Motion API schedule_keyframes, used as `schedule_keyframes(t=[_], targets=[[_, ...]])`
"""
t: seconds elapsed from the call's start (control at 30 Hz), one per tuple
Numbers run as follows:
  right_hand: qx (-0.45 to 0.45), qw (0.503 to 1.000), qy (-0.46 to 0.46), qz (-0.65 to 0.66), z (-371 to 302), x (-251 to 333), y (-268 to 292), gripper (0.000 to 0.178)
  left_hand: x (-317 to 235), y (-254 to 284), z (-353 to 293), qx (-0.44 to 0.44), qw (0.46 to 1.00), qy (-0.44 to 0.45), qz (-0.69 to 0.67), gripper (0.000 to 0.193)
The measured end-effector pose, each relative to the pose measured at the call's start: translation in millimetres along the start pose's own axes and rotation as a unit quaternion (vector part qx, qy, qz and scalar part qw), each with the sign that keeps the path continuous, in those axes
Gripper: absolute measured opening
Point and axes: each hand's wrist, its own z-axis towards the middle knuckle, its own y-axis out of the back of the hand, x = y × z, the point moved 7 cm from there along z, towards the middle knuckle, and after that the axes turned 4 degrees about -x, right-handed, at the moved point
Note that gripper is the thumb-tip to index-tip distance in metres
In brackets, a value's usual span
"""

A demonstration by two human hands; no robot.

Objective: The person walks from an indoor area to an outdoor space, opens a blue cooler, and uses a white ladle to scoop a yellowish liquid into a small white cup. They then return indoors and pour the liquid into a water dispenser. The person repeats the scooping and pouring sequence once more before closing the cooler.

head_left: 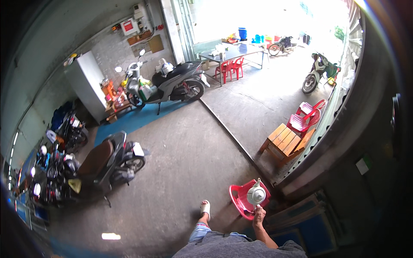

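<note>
My right hand (259, 216) is closed round the handle of a pale, round teapot (257, 195). The teapot's spout points away from me, and its lid faces up. Directly below is a small red plastic chair (235, 193); whether the teapot touches its seat I cannot tell. Something small and dark shows on the seat beside the teapot, too small to name. My left hand is not in view.
A wooden bench (282, 141) and red chairs (304, 120) line the right wall. A grey scooter (174, 81) stands ahead, a brown-seated scooter (98, 159) at left. A floor rail (232, 136) runs toward my chair. Farther off is a long table (241, 50).
</note>
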Motion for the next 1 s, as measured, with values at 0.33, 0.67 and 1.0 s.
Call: schedule_keyframes(t=[0.33, 0.67, 1.0], targets=[[-0.149, 0.988, -0.012, -0.041, 147.4, 40.5, -170.5, 0.045, -477.0, 306.2, 246.7, -0.249, 0.89, -0.288, 0.252, 0.014], [-0.23, 0.969, 0.005, -0.086, 370.9, 56.5, -280.7, 0.048, -1042.9, 384.8, 275.7, -0.229, 0.828, -0.505, 0.08, 0.031], [-0.25, 0.968, 0.005, -0.015, 678.1, 162.9, -399.3, 0.049, -1041.6, 244.8, 378.1, 0.023, 0.944, -0.265, 0.197, 0.017]])
